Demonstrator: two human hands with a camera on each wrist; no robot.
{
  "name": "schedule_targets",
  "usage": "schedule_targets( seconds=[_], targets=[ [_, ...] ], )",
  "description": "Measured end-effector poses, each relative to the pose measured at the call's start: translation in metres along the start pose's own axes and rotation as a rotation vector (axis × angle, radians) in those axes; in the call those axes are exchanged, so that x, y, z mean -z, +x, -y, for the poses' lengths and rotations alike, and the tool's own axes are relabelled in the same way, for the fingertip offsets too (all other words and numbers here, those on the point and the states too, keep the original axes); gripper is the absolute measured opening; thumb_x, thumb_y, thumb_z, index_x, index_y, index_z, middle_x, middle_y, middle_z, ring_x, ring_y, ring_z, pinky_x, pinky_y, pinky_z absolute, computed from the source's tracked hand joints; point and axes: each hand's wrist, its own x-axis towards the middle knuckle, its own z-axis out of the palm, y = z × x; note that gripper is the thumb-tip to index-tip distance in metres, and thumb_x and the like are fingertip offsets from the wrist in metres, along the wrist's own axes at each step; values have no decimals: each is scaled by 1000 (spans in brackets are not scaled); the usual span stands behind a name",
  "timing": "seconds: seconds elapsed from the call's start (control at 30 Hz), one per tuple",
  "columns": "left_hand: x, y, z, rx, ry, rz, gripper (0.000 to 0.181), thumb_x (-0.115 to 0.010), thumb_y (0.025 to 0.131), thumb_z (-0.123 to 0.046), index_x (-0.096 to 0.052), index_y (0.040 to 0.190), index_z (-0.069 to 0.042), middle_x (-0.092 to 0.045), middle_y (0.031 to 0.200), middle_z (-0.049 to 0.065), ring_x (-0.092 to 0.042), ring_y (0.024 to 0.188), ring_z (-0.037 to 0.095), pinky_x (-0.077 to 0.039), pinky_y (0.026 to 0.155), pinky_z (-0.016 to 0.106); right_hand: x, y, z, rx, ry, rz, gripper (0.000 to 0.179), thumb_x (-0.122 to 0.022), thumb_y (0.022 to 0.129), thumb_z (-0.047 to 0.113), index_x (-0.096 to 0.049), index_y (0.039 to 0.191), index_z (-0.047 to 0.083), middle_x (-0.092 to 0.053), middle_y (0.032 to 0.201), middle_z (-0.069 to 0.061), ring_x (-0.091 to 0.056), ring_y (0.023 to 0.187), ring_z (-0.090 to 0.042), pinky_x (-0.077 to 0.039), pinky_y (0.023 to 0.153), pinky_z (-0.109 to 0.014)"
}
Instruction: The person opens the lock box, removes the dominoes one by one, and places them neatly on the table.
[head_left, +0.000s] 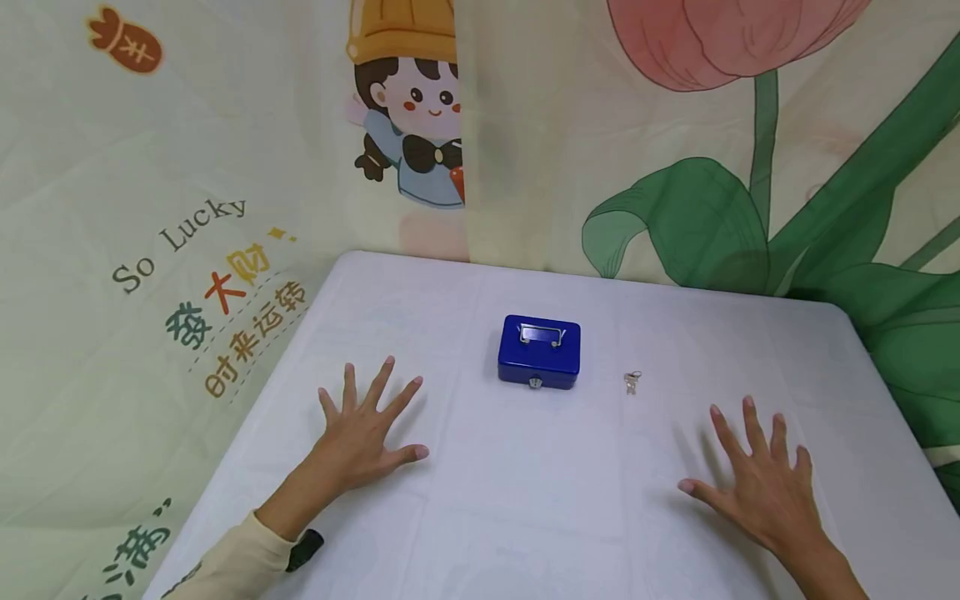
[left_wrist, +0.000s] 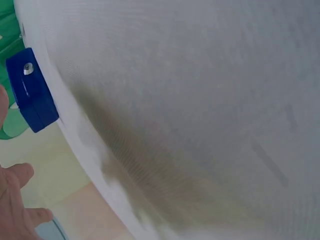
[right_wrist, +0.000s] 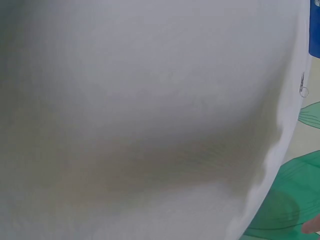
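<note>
One blue cash box (head_left: 538,352), long axis crosswise, lock (head_left: 535,382) facing wristward, between spread left fingers (head_left: 380,383) and spread right fingers (head_left: 727,433); one key ring (head_left: 632,383) nearer the right.

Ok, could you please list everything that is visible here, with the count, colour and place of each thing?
Box: one, blue, on the table
Key bunch: one, silvery, right of the box; number of keys unclear
Table: one, white, under box and keys
Printed cloth: at least two panels, cream and pale green, behind the table
Printed figure: one, yellow hat, blue clothes, back middle
Printed flower: one, pink, back right
Printed leaves: several, green, back right
Printed lettering: several lines, mixed colours, left
Dark object: one, black, by the sleeve
Sleeve: one, beige, left forearm
Left hand: one, bare, left side
Right hand: one, bare, right side
</note>
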Motion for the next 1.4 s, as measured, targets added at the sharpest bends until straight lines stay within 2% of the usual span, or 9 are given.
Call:
schedule_targets(
  seconds=[0.33,0.47,0.6,0.7,0.93,1.07,1.4],
  targets=[
    [1,-5,9,-9,25,10,94,-62,80,-76,-28,158,-35,-8,169,16,-3,141,70,-9,95,91,3,-8,5,10,-11,-1,124,-63,69,85,-8,163,26,4,167,-21,-15,140,-67,-21,96,-86],
    [2,-6,12,-32,38,-5,94,-62,80,-76,-30,158,-34,-11,168,18,-6,141,70,-10,96,90,6,-9,7,27,-8,-16,122,-65,70,84,-13,163,25,-4,167,-23,-20,139,-66,-23,96,-84],
    [3,-4,15,-85,73,-24,95,-63,80,-76,-32,158,-30,-18,166,21,-16,142,66,-15,102,85,9,-4,12,50,-16,-18,117,-65,70,83,-25,160,19,-17,164,-25,-27,137,-62,-26,96,-81],
    [3,2,15,-134,98,-34,96,-63,80,-76,-33,157,-27,-25,164,21,-25,142,61,-19,106,80,11,2,18,64,-14,-5,113,-64,71,83,-35,155,13,-28,160,-27,-29,137,-59,-27,98,-79],
    [-2,22,9,-250,146,-33,102,-60,79,-79,-34,158,-19,-38,158,19,-41,138,47,-28,107,72,13,17,32,138,-24,-42,103,-67,72,80,-53,142,5,-50,144,-28,-50,124,-49,-40,94,-68],
    [-4,32,3,-293,132,-15,101,-60,82,-77,-34,157,-16,-42,156,16,-44,136,41,-30,108,69,12,24,40,156,-16,-38,98,-68,74,77,-55,139,4,-54,140,-28,-53,121,-49,-42,93,-68],
    [-10,56,-9,-334,52,49,100,-58,86,-73,-29,158,-10,-44,155,14,-43,139,34,-29,113,62,10,32,61,168,-13,47,85,-70,82,66,-56,139,3,-59,135,-25,-56,119,-47,-44,96,-65]
  ],
)
